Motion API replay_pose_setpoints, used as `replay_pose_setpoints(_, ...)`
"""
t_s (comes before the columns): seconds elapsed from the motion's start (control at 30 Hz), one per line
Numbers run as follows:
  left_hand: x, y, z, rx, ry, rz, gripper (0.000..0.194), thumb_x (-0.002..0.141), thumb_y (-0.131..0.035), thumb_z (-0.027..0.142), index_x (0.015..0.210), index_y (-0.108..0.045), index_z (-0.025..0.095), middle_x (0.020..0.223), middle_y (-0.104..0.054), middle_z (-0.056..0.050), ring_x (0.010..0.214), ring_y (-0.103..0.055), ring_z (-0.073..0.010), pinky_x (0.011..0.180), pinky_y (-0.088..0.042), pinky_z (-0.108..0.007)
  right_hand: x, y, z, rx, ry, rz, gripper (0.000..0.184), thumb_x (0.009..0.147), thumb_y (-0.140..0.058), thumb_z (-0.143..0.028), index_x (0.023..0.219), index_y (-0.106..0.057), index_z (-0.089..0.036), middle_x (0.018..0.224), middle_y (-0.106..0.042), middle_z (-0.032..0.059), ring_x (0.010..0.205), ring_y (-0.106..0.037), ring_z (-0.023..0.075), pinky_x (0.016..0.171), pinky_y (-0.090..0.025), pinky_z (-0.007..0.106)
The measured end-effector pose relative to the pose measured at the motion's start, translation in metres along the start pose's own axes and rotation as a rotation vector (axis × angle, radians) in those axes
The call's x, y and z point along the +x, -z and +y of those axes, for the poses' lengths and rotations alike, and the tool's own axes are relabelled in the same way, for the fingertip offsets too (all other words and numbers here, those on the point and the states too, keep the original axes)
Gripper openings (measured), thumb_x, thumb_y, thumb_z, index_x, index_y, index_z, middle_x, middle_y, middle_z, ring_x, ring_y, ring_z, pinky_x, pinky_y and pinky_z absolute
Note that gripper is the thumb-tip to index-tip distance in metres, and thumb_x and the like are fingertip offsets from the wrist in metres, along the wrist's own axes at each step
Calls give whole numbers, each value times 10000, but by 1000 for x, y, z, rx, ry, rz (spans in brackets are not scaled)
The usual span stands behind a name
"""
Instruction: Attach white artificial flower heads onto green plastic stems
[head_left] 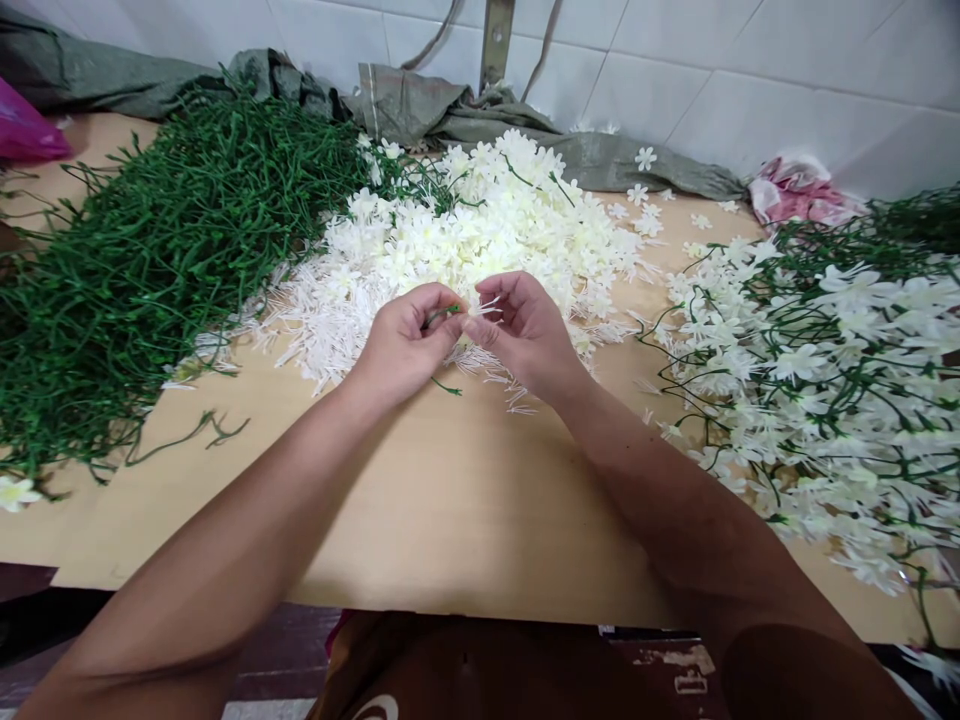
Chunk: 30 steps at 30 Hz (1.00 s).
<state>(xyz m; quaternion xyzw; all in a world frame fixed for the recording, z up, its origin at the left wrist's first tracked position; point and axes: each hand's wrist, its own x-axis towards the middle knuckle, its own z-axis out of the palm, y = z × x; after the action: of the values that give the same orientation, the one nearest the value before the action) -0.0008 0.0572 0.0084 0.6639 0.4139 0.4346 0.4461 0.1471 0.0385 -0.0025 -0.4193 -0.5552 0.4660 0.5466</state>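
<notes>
My left hand point(409, 340) pinches a green plastic stem point(441, 316), its tip turned towards my right hand. The thumb and fingers of my right hand point(529, 335) close on a white stamen piece point(489, 308) with thin splayed strands. Both hands meet at the fingertips, just above the table; whether stem and stamen are joined is too small to tell. Behind them lies a heap of loose white flower heads point(480, 225) with pale yellow centres. Loose white stamens point(315, 330) spread along the heap's front left edge.
A large pile of green stems point(187, 220) covers the left of the cardboard-topped table point(450, 520). Assembled white flowers on stems point(825, 390) are heaped at right. Grey-green sacking point(600, 165) runs along the tiled wall; a pink-and-white bag point(802, 195) sits at the back right.
</notes>
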Motion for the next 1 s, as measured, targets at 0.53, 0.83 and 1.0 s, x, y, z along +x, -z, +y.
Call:
replay_pose_setpoints(0.53,0,3,6,-28,52,-99,93,698,-595,227,683,-528,164,561,-443,45,510,-359,-56,469,-280,-190,0,6,2,-237,141,-211,404,914,-452,-542,694,-441,-203,606,-353,-47,584,-321,89,558,-280,266)
replay_pose_setpoints(0.83,0,9,4,-154,178,-214,187,755,-522,355,705,-562,179,522,-403,34,452,-276,-83,429,-211,-242,4,14,-4,-348,171,-103,463,869,-481,-606,643,-492,-202,585,-408,-34,569,-359,93,555,-297,273)
replay_pose_setpoints(1.0,0,7,0,-142,190,-217,354,817,-539,443,584,-474,184,524,-375,29,461,-271,-78,431,-203,-245,2,12,-7,-383,211,-79,436,904,-470,-537,625,-460,-202,596,-426,-30,571,-373,89,559,-297,274)
